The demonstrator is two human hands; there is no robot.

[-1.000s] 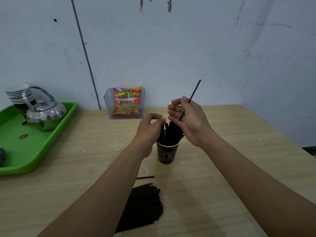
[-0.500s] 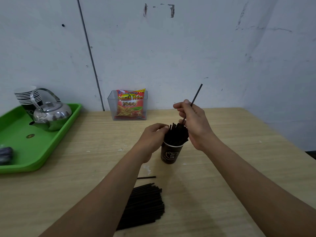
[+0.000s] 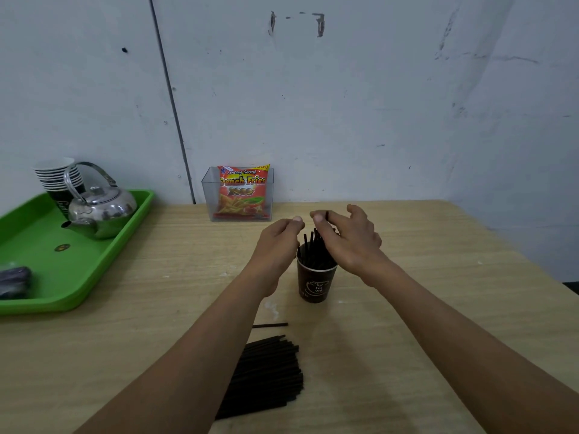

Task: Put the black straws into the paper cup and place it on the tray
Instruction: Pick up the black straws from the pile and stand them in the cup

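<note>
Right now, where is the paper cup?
In the head view, the paper cup stands mid-table between both hands, beyond the loose straw pile, right of the green tray.

Table: light wood-grain top, pale smudges near its centre. It butts against the wall along its far edge; its right corner meets a second wall face angled inward.

Wall: off-white, painted, scuffed. Dark vertical seam runs down to the table's far edge, left of centre. Dark bracket-shaped marks high above the table's middle; small black spot left of the seam.

Light: even, soft, no hard shadows on the table.
</note>
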